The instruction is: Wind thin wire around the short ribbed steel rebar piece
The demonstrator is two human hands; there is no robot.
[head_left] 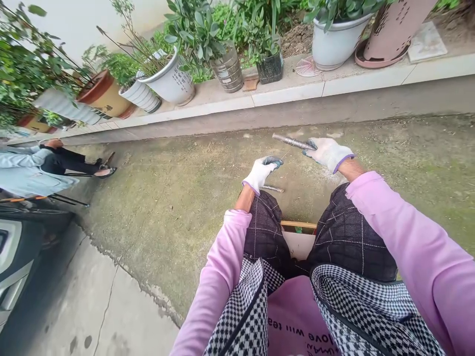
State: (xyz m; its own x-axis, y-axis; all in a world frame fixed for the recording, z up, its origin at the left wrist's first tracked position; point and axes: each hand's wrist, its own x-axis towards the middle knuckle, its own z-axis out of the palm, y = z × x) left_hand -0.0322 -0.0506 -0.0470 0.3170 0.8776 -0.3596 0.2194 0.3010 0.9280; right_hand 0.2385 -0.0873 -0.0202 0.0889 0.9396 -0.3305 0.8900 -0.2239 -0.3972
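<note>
I sit with my knees apart over a concrete yard, both hands in white gloves with grey fingertips. My right hand (328, 152) is closed round the end of a grey metal rod (293, 142) that points left, held above the ground. My left hand (261, 173) rests on my left knee with its fingers curled; whatever it pinches is too small to make out. A thin line seems to run between the two hands. Another short rod (273, 189) lies on the ground just beyond my left knee.
A raised kerb (289, 94) carries several potted plants, among them a white pot (336, 42) and a dark pot (270, 66). Another person (40, 165) sits at the far left. A vehicle's edge (18, 257) fills the lower left. A wooden stool edge (299, 225) shows between my knees.
</note>
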